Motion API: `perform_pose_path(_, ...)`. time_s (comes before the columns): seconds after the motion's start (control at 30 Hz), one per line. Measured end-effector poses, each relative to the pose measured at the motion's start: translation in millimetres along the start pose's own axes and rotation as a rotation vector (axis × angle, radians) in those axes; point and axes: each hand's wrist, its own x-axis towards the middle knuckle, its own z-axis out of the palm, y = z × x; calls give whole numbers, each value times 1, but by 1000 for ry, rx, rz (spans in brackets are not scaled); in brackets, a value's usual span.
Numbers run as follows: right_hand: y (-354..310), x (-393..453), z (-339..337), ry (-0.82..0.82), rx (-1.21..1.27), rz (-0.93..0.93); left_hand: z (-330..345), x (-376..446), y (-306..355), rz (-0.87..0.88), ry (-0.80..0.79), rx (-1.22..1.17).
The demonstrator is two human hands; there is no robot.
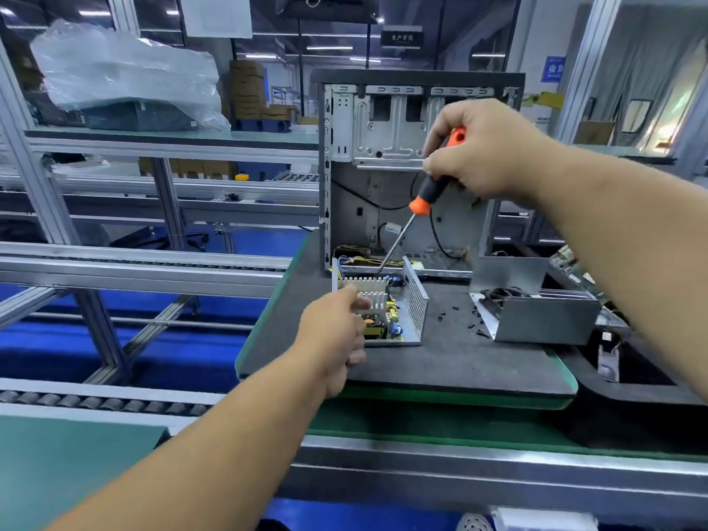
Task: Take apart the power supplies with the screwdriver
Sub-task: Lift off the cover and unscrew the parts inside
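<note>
Fingers of the right hand (484,151) curl round the orange-and-black screwdriver (429,193), its tip down in the far end of the opened power supply (387,308).
Left hand (337,335) grips that unit's left side, fingers bent over the heatsink (loose screws (459,316) lie right) on a dark mat (440,362); a removed cover (544,320) sits right, a computer case (402,166) behind.
</note>
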Motion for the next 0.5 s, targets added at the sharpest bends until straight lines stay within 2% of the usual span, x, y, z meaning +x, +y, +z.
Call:
perform_pose_path(0.03, 6, 0, -5, 25, 60, 36, 10, -2, 2, -105, -41, -122)
perform_pose_path(0.1, 16, -2, -12, 58, 163, 90, 28, -5, 11, -209, -110, -296)
perform_pose_path(0.27, 35, -11, -24, 86, 318, 157, 64, 2, 41, -277, -171, -521)
perform_pose_path(0.37, 46, -17, -27, 106, 358, 179, 79, 14, 54, -245, -174, -539)
perform_pose_path(0.5, 67, -27, -34, 184, 383, 217, 97, 31, 48, -221, -128, -357)
